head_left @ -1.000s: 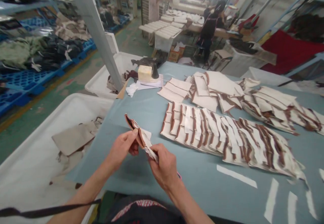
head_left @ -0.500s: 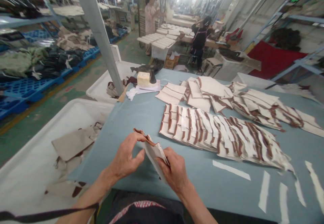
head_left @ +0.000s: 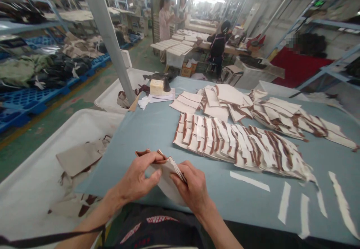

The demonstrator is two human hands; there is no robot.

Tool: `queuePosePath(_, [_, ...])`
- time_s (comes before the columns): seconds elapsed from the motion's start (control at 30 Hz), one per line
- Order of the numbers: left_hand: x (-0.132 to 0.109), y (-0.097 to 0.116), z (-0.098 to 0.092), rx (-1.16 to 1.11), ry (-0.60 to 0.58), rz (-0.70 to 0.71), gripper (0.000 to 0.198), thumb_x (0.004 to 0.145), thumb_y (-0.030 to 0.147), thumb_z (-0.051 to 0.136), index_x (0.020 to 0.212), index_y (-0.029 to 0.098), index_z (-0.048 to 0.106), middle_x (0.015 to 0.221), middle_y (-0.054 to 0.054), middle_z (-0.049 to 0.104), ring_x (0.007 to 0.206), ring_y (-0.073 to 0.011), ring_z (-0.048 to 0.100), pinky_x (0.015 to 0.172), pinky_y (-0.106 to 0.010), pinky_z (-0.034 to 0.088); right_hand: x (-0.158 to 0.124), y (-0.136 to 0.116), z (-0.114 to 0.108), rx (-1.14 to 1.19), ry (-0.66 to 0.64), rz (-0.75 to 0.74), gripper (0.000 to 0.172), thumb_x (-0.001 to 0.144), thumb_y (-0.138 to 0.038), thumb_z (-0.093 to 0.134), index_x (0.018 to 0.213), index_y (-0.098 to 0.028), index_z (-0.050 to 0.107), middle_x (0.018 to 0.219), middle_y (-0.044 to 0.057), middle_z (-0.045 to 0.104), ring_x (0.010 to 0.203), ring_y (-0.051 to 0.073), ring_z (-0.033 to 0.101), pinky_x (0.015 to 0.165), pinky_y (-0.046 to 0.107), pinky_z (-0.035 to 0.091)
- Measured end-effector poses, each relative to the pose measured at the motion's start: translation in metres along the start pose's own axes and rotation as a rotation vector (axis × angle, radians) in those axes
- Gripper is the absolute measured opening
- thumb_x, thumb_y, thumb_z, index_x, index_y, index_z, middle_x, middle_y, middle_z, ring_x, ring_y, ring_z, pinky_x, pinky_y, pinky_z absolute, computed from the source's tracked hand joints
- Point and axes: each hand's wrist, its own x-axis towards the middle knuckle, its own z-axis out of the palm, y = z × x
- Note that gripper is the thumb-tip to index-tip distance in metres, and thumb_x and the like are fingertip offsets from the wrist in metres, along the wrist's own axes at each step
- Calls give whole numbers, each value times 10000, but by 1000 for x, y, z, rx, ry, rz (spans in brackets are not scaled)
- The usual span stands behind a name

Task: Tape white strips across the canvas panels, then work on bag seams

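A cream fabric piece with brown edging (head_left: 168, 183) is held between both hands above the table's near edge. My left hand (head_left: 140, 176) pinches its brown-edged top from the left, thumb in front. My right hand (head_left: 192, 187) grips the right side, where several layered edges show between thumb and fingers. Beyond the hands lies a long overlapping row of cream pieces with brown edges (head_left: 208, 136), with white strips among them. Loose white strips (head_left: 249, 180) lie on the blue-grey table (head_left: 135, 129) to the right.
White bins (head_left: 109, 119) with fabric pieces stand left of the table, beside a metal post (head_left: 108, 31). More cream pieces (head_left: 230, 95) are heaped at the table's back, near a yellowish block (head_left: 156, 87). People (head_left: 218, 46) are in the background.
The held piece has turned and bowed, so more of its face shows. My left hand has moved slightly left and down along its top. The whole view has shifted a little.
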Motion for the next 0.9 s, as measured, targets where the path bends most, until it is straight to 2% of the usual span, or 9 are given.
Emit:
queuePosePath(0.1, [-1, 22, -2, 18, -94, -86, 133, 923, 322, 580, 845, 246, 656, 856, -29, 761, 823, -237, 693, 794, -332, 519, -2, -6, -2, 55, -83, 77, 149, 1085, -298, 636, 987, -227, 723, 774, 23, 713, 647, 156, 631, 628, 262, 457])
queuePosePath(0.23, [-3, 43, -12, -24, -180, -209, 202, 904, 354, 557, 760, 251, 655, 750, -9, 721, 735, -225, 626, 714, -317, 493, 1, -28, -15, 251, -134, 307, 120, 946, -315, 761, 930, -229, 679, 769, -22, 655, 651, 137, 566, 637, 265, 424])
queuePosePath(0.3, [-5, 50, -16, -66, -180, -237, 203, 893, 355, 576, 774, 248, 700, 753, -12, 742, 744, -234, 641, 724, -318, 517, 6, -40, -23, 413, -152, 419, 177, 900, -353, 778, 933, -227, 657, 781, -30, 637, 670, 136, 548, 649, 263, 432])
queuePosePath(0.47, [-11, 60, -19, -131, -156, -262, 206, 917, 354, 611, 844, 248, 772, 844, -24, 815, 795, -253, 721, 737, -317, 563, 29, -54, -33, 747, -278, 643, 276, 929, -471, 740, 906, -220, 626, 755, -36, 590, 669, 128, 496, 619, 248, 419])
queuePosePath(0.7, [-12, 71, -28, -147, -135, -264, 179, 840, 325, 616, 766, 244, 757, 758, -21, 767, 734, -237, 681, 727, -311, 574, 49, -48, -35, 1005, -509, 790, 563, 818, -690, 861, 835, -217, 556, 670, -87, 503, 582, 77, 416, 554, 211, 353])
queuePosePath(0.8, [-13, 74, -33, -171, -141, -280, 175, 834, 350, 645, 750, 250, 762, 740, -22, 768, 724, -243, 673, 741, -329, 581, 53, -44, -36, 1090, -604, 812, 664, 765, -795, 872, 862, -212, 569, 668, -80, 554, 552, 74, 476, 542, 206, 405])
queuePosePath(0.9, [-13, 72, -37, -190, -164, -283, 237, 885, 406, 661, 732, 252, 758, 731, -15, 767, 709, -233, 661, 743, -325, 580, 56, -41, -37, 1134, -661, 791, 672, 764, -806, 873, 861, -204, 590, 672, -65, 597, 556, 79, 526, 552, 205, 448])
